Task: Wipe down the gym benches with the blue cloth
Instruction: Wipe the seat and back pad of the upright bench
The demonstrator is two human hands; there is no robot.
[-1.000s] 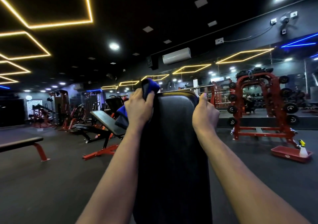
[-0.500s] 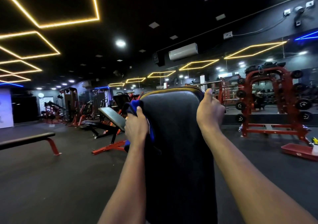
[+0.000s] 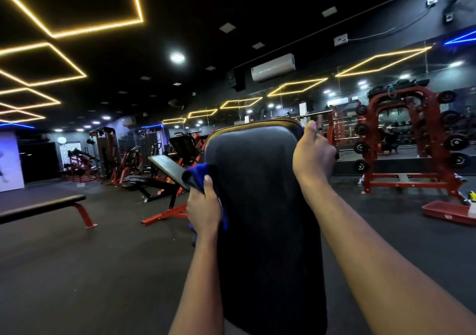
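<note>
A tall black padded bench back rises straight in front of me, tilted upright, with a thin yellow trim along its top. My left hand grips the blue cloth and presses it against the pad's left edge, about a third of the way down. The cloth bunches above my thumb and a strip shows under my palm. My right hand clasps the pad's upper right corner, fingers wrapped behind it.
An adjustable incline bench on a red frame stands to the left, and a flat bench with red legs nearer the left edge. A red weight rack and a red tray with a spray bottle sit at the right.
My left hand has slid the blue cloth down the pad's left edge from the top corner. My right hand has stayed on the upper right corner.
</note>
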